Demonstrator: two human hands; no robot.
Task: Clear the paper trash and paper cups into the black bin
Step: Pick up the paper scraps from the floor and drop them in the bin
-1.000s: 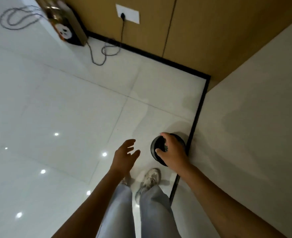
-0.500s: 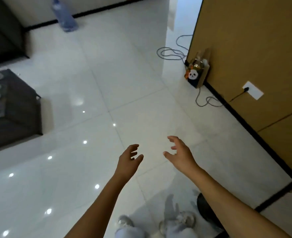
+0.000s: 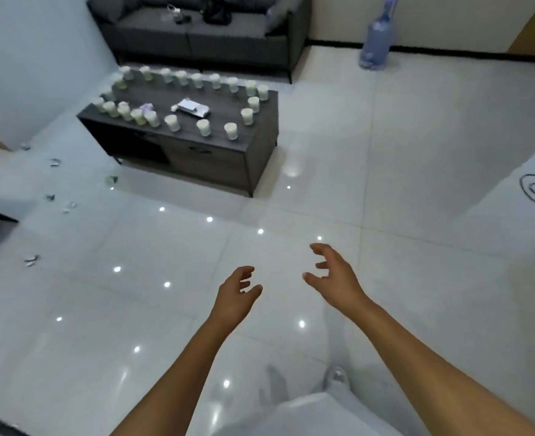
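- Both the left hand (image 3: 236,291) and right hand (image 3: 335,275) hung empty, fingers loosely spread
- Many paper cups (image 3: 204,127) ringed the desk (image 3: 260,143) at 11 o'clock
- Paper scraps (image 3: 31,260) littered the floor at 9 o'clock; most clearing seemingly remained

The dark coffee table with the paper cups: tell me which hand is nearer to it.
Left. The left hand hangs over the floor, below and slightly right of the coffee table in the view. The right hand is farther right. Both are empty and well short of it.
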